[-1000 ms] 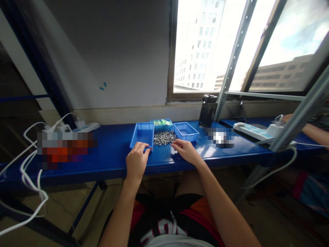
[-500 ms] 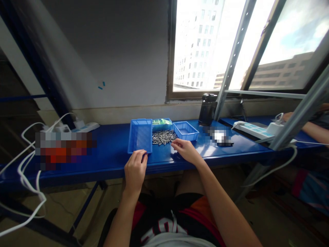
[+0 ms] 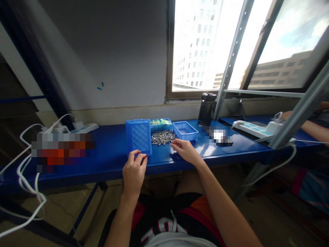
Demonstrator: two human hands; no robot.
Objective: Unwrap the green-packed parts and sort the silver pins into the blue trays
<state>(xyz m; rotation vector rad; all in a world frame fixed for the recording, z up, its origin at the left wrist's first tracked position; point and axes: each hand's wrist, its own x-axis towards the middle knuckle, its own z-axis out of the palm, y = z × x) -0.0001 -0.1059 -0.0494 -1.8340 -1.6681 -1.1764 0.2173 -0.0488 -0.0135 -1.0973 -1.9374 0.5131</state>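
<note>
My left hand has its fingers closed on the near edge of a larger blue plastic bin, which stands tilted up with a cross-hatched face showing. Just right of it lies a loose pile of metal screws on the blue table. My right hand is at the pile's near right edge with its fingertips pinched together; whether something small sits between them is too small to tell. A smaller blue bin stands behind my right hand. Behind the pile is another blue bin with green-and-clear plastic packaging in it.
A black bottle stands at the back right, beside a metal post. White power strips and loose cables lie on both sides. Blurred items sit at left and right. Another person's arm reaches in at the far right.
The larger bin under my left hand has tilted and shifted slightly left; its hatched face now shows more plainly. My right hand stays by the screws.
</note>
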